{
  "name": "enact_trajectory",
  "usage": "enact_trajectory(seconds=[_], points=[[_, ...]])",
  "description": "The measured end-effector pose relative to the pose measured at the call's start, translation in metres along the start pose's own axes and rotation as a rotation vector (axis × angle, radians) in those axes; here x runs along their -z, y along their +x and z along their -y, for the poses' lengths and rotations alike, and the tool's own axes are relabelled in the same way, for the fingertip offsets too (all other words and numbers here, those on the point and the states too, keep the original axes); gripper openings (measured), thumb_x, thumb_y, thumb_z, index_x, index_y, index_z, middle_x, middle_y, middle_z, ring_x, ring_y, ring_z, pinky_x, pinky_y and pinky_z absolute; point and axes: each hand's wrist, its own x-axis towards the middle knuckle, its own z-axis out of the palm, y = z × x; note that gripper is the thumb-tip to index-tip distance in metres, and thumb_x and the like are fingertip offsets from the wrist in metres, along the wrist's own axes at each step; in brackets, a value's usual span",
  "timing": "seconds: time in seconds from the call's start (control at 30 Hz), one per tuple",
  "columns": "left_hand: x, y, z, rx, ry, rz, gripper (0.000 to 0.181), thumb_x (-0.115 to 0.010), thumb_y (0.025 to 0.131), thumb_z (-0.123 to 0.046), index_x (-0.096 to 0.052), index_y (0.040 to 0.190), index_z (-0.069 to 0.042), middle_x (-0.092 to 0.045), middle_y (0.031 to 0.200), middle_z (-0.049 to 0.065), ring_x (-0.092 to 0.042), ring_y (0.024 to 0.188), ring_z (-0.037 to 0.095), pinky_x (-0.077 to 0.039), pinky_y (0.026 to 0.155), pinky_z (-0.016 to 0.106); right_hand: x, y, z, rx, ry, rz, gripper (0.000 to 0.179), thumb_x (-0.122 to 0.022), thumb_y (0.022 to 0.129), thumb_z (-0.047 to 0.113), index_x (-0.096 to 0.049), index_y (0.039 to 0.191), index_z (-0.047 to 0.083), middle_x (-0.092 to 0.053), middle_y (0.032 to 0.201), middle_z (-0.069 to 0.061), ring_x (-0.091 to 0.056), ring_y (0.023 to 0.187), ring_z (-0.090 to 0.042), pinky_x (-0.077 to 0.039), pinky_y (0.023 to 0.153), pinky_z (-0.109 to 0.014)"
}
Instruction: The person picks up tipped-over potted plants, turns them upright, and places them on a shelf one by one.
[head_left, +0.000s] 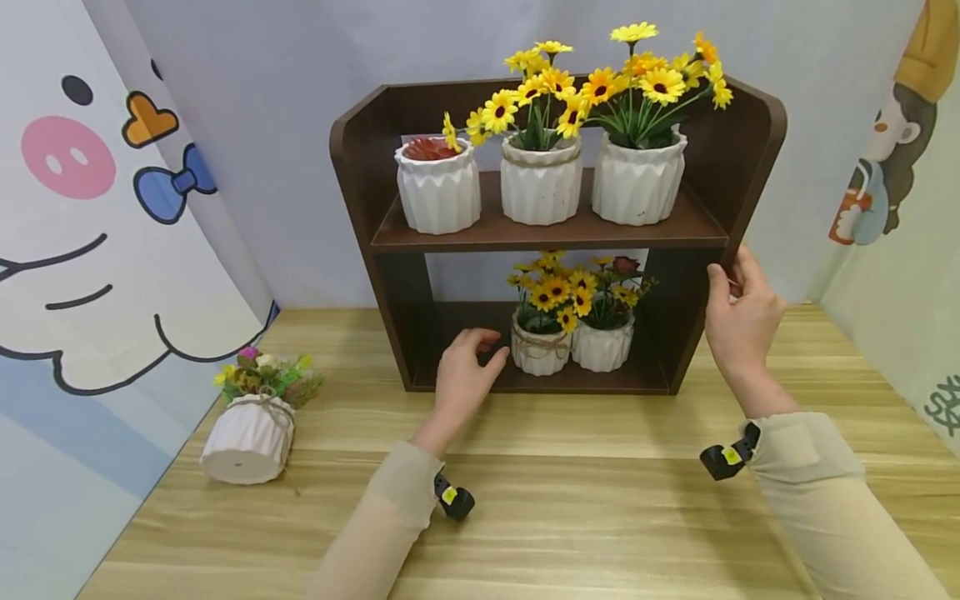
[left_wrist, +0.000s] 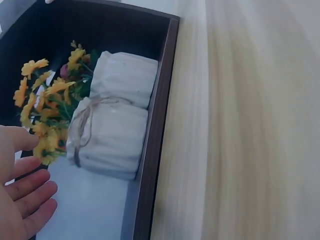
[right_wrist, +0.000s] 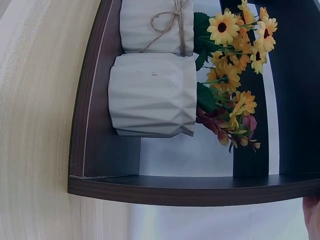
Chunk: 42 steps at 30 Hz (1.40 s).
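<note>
A dark brown two-tier shelf (head_left: 551,246) stands on the table. My left hand (head_left: 467,367) reaches into its lower tier, fingers loosely bent and holding nothing. Just right of its fingertips is a white pot tied with twine (head_left: 542,354), bearing yellow flowers. Another white pot (head_left: 603,346), with yellow flowers and a dark red bloom, stands directly beside that one. In the left wrist view, the fingers (left_wrist: 37,192) are spread below the yellow flowers. My right hand (head_left: 746,321) holds the shelf's right side panel, thumb at the front edge; its other fingers are partly hidden.
On the upper tier stand a pot with a red succulent (head_left: 437,187) and two pots of yellow daisies (head_left: 542,187), (head_left: 637,179). A twine-tied white pot of mixed flowers (head_left: 251,437) lies tipped on the table at left. Cartoon-printed walls flank the table (head_left: 570,500).
</note>
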Motion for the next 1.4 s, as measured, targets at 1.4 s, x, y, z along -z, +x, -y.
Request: enact_trajectory(seconds=[1.4], points=[[0.154, -0.060, 0.075, 0.186, 0.605, -0.309, 0.038, -0.062, 0.081, -0.030, -0.062, 0.098, 0.004, -0.060, 0.094, 0.024, -0.057, 0.077, 0.043, -0.044, 0.058, 0.051, 0.002, -0.001, 0.003, -0.046, 0.006, 0.024, 0.033, -0.058, 0.089, 0.023, -0.060, 0.121, 0.013, -0.066, 0.109, -0.010, -0.047, 0.079, 0.022, -0.040, 0.071, -0.003]])
